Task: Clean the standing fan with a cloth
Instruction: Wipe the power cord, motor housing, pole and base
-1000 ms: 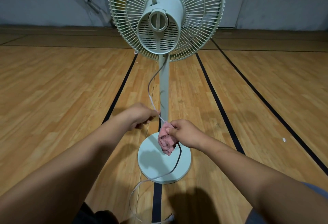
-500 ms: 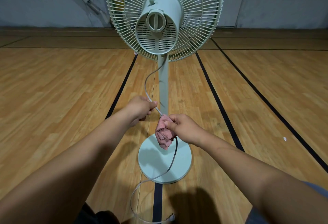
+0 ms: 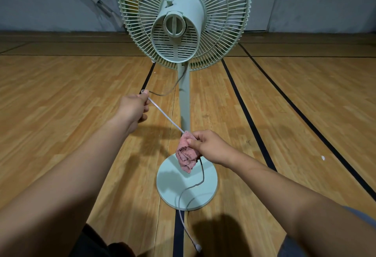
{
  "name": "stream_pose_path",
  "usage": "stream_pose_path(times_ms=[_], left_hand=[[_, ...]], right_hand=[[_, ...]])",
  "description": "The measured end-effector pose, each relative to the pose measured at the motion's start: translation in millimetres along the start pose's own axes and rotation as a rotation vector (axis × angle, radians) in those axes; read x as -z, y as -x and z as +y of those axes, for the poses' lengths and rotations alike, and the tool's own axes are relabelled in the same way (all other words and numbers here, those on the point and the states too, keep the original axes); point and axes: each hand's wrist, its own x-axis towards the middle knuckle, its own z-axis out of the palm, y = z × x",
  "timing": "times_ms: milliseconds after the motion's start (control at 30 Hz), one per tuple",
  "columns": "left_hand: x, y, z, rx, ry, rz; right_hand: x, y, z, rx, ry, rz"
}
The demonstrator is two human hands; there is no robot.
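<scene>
We see left hand (image 3: pixel 133 108) now up and out to the left, well apart from right hand (image 3: pixel 209 146); 1 s ago they sit nearly touching. Cord (image 3: pixel 164 117) between them goes from a short stub to a long, straight, taut run. Slack from the fan neck now sags sideways to left hand instead of dropping beside the pole (image 3: pixel 184 104).

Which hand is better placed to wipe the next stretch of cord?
Right, probably. The right hand grips the pink cloth bunched around the cord; the left hand only pinches the cord higher up, holding that span taut.
</scene>
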Motion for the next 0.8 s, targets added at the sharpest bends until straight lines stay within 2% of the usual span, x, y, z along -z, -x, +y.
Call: stream_pose_path(times_ms=[133,233,333,567,800], left_hand=[[-10.3,12.3,-9.2,0.114,-0.100,-0.269],[-22.6,24.0,-20.2,0.083,-0.251,-0.419],[-30.7,29.8,-27.1,0.031,-0.364,-0.486],[-32.5,26.3,-26.9,-0.044,-0.363,-0.414],[0.2,-3.9,-6.0,0.024,-0.139,-0.128]], right_hand=[[2.5,-2.8,-2.3,0.012,-0.004,0.058],[2.4,-5.2,-4.6,0.002,0.000,0.082],[1.5,-4.8,-4.4,0.000,0.001,0.083],[2.0,-4.9,-8.0,0.012,0.018,0.098],[5.1,-0.7,-8.9,0.023,0.030,0.037]])
